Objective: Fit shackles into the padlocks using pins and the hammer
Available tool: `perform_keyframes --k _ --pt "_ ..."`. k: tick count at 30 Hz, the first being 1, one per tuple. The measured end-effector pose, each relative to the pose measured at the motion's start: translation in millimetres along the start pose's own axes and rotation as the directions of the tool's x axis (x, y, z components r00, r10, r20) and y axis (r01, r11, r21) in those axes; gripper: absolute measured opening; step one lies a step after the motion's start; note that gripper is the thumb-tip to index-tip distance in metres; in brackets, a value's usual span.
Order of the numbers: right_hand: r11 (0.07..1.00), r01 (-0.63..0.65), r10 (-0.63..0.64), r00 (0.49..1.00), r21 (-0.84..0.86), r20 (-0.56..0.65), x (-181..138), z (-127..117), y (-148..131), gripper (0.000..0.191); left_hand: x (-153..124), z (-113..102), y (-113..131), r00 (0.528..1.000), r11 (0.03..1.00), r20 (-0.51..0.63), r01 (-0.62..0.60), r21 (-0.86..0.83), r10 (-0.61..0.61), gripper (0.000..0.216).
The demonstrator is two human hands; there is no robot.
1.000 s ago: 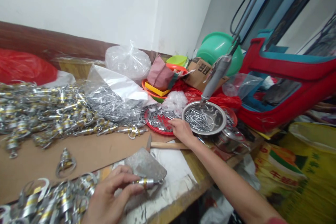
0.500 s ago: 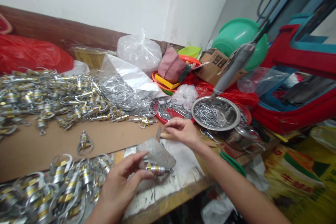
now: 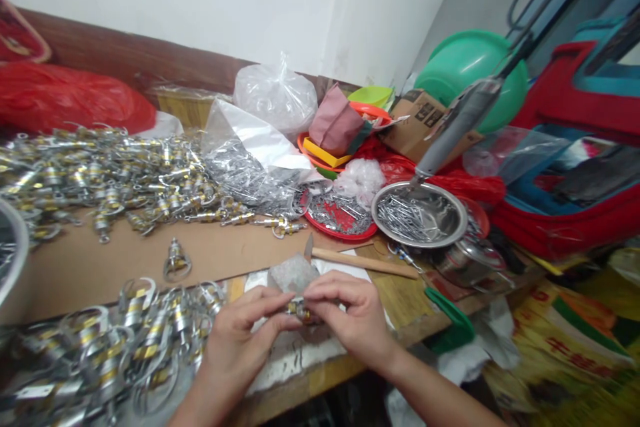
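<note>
Between my two hands is a small silver-and-brass cylindrical metal fitting (image 3: 299, 309), held just in front of a grey stone block (image 3: 291, 271). My left hand (image 3: 243, 333) pinches one end between thumb and fingers. At the other end, my right hand (image 3: 356, 320) is closed on it too, its fingertips covering much of the part. Behind the right hand lies a hammer (image 3: 365, 261) with a wooden handle. One similar fitting (image 3: 176, 260) stands alone on the brown cardboard (image 3: 240, 250).
Heaps of fittings (image 3: 140, 340) lie at the near left and far left. A steel bowl (image 3: 463, 217) of metal pins and a red plate (image 3: 340, 213) of small parts stand behind the hammer. A grey tool (image 3: 457, 123) hangs above the bowl.
My right hand has left the hammer and come back toward me to grip the fitting held in my left hand. The view has shifted slightly left.
</note>
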State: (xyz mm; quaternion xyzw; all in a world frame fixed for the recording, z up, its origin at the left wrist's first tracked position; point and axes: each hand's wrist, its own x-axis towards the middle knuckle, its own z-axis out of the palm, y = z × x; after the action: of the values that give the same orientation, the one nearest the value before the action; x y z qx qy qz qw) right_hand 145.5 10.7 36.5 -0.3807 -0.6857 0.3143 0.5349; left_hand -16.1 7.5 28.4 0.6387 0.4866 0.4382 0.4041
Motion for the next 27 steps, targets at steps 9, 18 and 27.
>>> perform_keyframes --k 9,18,27 --pt "1.0 0.002 -0.003 0.997 0.014 0.072 -4.2 -3.1 4.5 0.019 -0.2 2.9 2.7 1.0 1.0 0.018 -0.017 -0.008 0.017 0.013" --pt "0.769 0.531 -0.469 0.847 -0.354 0.25 -17.6 -16.3 3.9 0.024 -0.9 -4.3 9.1 0.988 0.985 0.035 0.153 -0.08 -0.15 0.007" --pt "0.693 0.588 -0.515 0.809 -0.416 0.286 -11.0 -19.9 6.5 0.021 2.5 -5.1 17.5 0.999 0.991 -0.007 -0.053 0.12 0.054 0.011"
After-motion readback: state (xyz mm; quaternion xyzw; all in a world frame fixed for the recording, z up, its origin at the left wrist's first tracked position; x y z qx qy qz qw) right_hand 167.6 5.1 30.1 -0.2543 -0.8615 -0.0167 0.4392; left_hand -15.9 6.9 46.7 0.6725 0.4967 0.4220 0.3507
